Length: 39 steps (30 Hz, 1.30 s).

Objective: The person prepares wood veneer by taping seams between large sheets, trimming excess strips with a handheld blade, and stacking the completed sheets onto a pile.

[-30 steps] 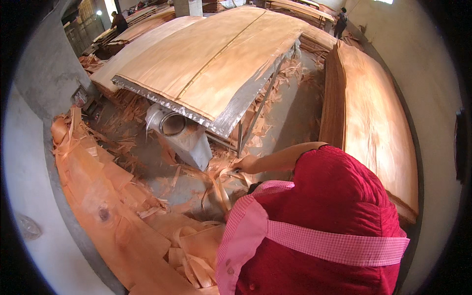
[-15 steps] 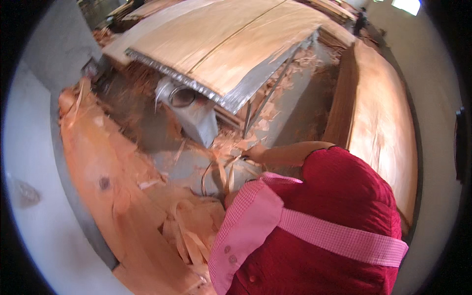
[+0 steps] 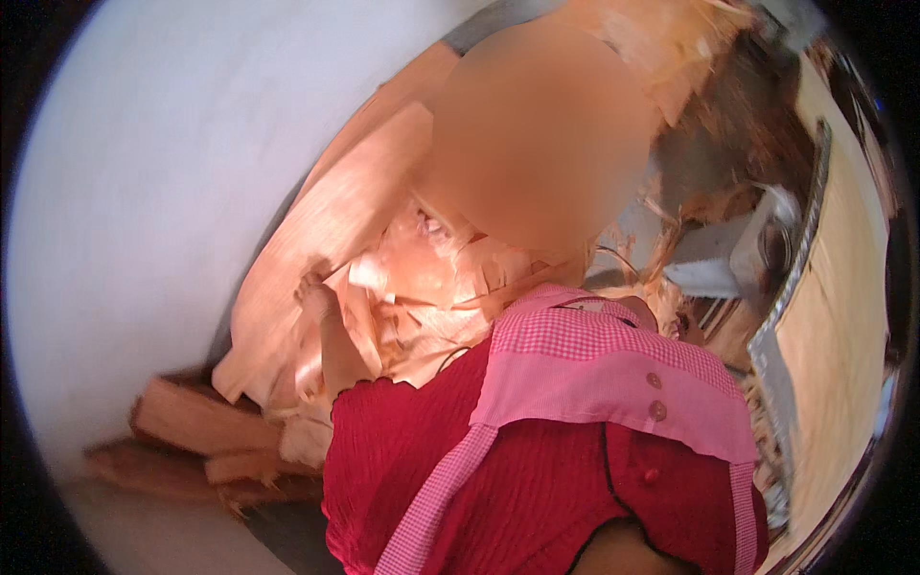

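At lower left, wood pieces point(image 3: 201, 417) lie heaped by the wall point(image 3: 125, 211). Left of centre, the long sheet point(image 3: 359, 182) lies along the wall, probably to keep the floor free. The left hand point(image 3: 318, 292) is at its inner edge, fingers narrowly curled, likely because a thin edge suits pinching; I cannot tell whether they grip. Scraps point(image 3: 426, 273) lie loose at centre. The right hand is out of view. At far right, the table point(image 3: 774, 407) seemingly supports the pale sheet point(image 3: 839, 316) flat.

With our left hand point(image 3: 318, 293), we are touching a long wood sheet point(image 3: 321, 220). Scraps point(image 3: 417, 264) are lying beside it, and we are wearing a pink apron point(image 3: 575, 393).
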Each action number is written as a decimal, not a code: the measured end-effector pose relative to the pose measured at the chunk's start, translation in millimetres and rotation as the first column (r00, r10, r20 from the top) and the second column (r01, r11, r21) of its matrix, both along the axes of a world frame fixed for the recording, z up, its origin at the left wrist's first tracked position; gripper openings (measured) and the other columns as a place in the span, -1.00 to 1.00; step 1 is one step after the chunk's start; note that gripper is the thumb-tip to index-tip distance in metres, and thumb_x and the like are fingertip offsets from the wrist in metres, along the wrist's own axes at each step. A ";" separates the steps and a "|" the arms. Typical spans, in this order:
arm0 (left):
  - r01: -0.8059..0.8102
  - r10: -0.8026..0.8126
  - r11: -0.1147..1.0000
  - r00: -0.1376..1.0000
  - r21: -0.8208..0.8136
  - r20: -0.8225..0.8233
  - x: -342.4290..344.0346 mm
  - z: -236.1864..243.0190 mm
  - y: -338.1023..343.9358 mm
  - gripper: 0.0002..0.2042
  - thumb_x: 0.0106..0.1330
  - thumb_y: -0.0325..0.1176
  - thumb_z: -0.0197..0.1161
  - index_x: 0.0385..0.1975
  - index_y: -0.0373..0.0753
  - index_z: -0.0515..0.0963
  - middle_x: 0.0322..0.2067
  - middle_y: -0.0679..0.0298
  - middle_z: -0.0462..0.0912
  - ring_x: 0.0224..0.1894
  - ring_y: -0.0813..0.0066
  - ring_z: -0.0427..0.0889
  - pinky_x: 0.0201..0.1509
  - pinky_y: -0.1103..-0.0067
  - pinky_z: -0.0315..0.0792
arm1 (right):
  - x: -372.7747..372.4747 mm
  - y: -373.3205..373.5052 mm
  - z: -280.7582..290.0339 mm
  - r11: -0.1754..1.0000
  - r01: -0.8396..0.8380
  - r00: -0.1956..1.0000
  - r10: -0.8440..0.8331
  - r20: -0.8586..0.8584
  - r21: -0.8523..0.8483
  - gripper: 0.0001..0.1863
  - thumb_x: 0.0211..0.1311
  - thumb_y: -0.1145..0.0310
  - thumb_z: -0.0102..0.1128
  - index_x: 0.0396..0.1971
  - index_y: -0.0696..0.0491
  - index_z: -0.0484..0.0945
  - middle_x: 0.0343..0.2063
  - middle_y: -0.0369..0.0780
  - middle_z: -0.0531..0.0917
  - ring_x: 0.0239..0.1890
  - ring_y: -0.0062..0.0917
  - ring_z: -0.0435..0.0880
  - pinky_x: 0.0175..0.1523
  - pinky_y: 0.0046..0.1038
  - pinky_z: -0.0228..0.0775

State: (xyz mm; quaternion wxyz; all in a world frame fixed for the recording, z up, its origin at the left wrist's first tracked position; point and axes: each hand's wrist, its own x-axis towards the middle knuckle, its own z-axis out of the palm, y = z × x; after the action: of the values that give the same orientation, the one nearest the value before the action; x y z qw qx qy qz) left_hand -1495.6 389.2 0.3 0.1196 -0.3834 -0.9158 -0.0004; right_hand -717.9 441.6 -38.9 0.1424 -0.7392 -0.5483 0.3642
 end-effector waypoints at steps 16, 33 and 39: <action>-0.982 -0.766 -0.178 0.095 -0.067 0.636 78.0 -73.3 25.6 -0.58 0.19 0.00 0.01 -0.20 -0.27 0.37 -0.52 0.30 0.42 -0.46 0.43 0.41 -0.31 0.50 0.41 | -52.8 51.1 53.8 0.970 -0.238 0.967 0.231 0.105 0.054 -0.77 0.12 0.57 -0.08 -0.20 0.10 0.41 -0.41 -0.15 0.56 -0.43 -0.45 0.51 -0.31 -0.51 0.33; -0.597 -0.956 0.174 0.086 0.783 0.279 169.9 245.0 139.7 -0.73 0.09 -0.60 0.03 -0.17 -0.48 0.36 -0.21 0.17 0.49 -0.17 0.44 0.46 -0.03 0.56 0.34 | -26.8 -14.6 8.1 0.998 -0.031 0.999 0.030 0.020 0.051 -0.80 0.11 0.38 0.01 -0.24 0.05 0.44 -0.42 -0.14 0.60 -0.38 -0.37 0.59 -0.27 -0.41 0.38; -0.295 -0.949 0.310 -0.157 0.904 0.274 261.3 319.4 198.2 -0.68 0.02 -0.62 0.12 -0.16 -0.49 0.37 -0.20 0.12 0.49 -0.14 0.40 0.47 0.00 0.55 0.33 | -30.8 22.3 60.7 0.974 0.032 0.993 -0.006 -0.118 0.226 -0.77 0.14 0.32 -0.02 -0.25 0.12 0.44 -0.35 -0.07 0.57 -0.27 -0.29 0.56 -0.20 -0.37 0.35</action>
State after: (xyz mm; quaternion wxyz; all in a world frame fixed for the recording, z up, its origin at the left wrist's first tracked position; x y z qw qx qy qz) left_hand -1234.3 587.4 319.7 -0.3816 -0.4478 -0.3576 -0.7253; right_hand -748.7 463.9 21.8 0.2612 -0.7008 -0.5700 0.3403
